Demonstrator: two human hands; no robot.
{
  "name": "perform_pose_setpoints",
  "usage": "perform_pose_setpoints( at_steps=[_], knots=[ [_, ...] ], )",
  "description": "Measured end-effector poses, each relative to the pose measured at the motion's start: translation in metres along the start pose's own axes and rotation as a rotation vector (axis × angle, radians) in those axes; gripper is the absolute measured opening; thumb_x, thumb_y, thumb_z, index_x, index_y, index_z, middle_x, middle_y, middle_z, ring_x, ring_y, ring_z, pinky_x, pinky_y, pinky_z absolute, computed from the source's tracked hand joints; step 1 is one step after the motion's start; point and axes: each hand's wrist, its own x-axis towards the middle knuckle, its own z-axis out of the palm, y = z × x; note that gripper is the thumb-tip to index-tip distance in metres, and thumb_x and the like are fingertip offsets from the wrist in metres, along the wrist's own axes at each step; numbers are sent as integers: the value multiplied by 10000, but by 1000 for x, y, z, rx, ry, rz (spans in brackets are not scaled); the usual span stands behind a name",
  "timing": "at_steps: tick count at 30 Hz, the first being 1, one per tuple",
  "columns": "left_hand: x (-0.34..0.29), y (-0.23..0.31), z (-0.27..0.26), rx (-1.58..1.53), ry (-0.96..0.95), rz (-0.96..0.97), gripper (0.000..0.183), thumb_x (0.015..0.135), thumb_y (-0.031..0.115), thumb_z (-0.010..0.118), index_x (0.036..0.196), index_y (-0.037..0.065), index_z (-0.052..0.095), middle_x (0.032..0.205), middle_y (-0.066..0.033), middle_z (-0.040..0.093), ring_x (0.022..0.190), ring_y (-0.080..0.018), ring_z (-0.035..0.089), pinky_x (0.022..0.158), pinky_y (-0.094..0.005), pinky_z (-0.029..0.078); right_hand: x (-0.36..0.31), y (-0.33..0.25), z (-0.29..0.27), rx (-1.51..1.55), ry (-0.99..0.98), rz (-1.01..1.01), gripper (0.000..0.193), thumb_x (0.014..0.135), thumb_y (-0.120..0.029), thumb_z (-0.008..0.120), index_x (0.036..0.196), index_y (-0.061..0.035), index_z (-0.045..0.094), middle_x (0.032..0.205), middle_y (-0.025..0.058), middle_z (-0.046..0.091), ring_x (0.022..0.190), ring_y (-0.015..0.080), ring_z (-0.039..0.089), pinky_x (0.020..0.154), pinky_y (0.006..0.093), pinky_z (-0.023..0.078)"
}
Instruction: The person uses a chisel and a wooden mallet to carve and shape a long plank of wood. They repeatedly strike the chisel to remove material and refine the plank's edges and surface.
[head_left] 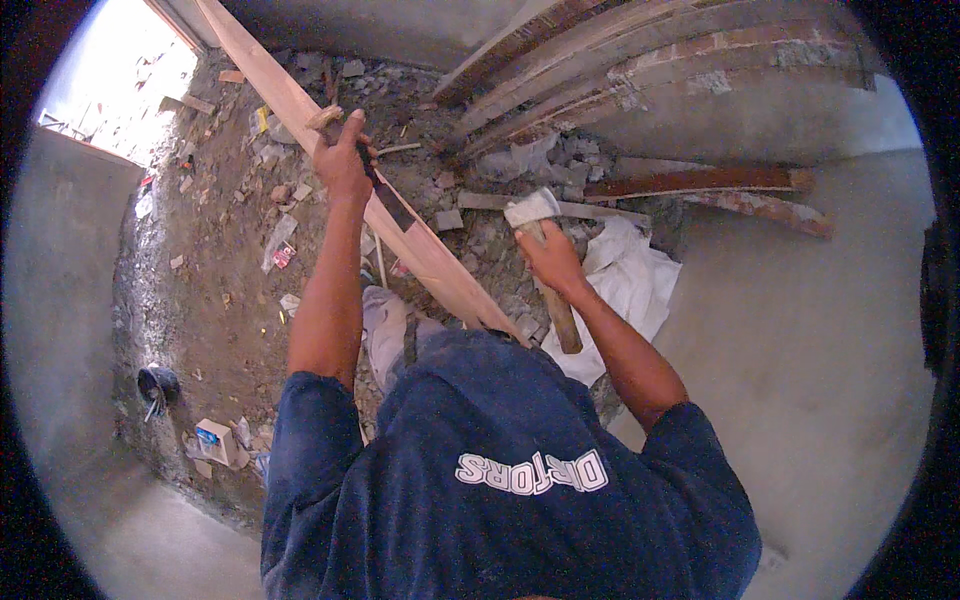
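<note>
A long pale wooden plank (445, 270) slants from the far left down to my waist. My left hand (343, 168) is closed at the plank's upper edge, around something with a light wooden end (324, 119); its full shape is hidden by the fingers. Below that hand, a dark flat strip (394, 205) lies along the plank; I cannot tell if it belongs to the held thing. To the right of the plank, my right hand (553, 258) grips a hammer (532, 207) close under its broad pale head. Its thick wooden handle points down toward me.
Rubble and scraps litter the dirt floor (225, 270). Long mortar-stained boards (690, 60) lean at the far right, with shorter curved ones (700, 183) lower down. A white sack (625, 280) lies beside my right arm. A dark pipe end (157, 385) and a small box (215, 440) are at left.
</note>
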Motion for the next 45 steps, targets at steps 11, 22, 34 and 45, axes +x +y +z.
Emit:
perform_pose_setpoints(
  at_steps=[11,22,34,45],
  knots=[
    [24,-9,-4,120,48,-25,284,841,171,752,975,18,554,629,-71,563,429,-173,548,368,-307,407,103,-150,-3,-81,-281,-418,394,949,-350,619,1164,-21,637,892,182,698,775,316,681,712,436,524],
    [1,7,11,325,51,94,178,868,142,708,921,31,581,628,-56,591,439,-147,554,382,-303,425,161,-236,30,-174,-102,-884,369,944,-355,625,1104,-23,638,772,203,693,618,350,677,613,469,522],
    [11,3,-4,278,68,101,173,834,167,728,826,29,624,626,-46,592,465,-166,536,466,-349,446,231,-299,94,-393,-160,-1078,373,925,-358,577,1027,-16,688,878,242,701,824,464,685,780,538,564],
    [17,-12,-13,348,88,59,157,831,155,687,836,24,601,612,-65,597,465,-157,565,436,-307,445,250,-314,89,-786,-317,-1266,264,853,-266,599,914,-50,738,874,179,727,802,388,716,699,494,586]
  ],
)
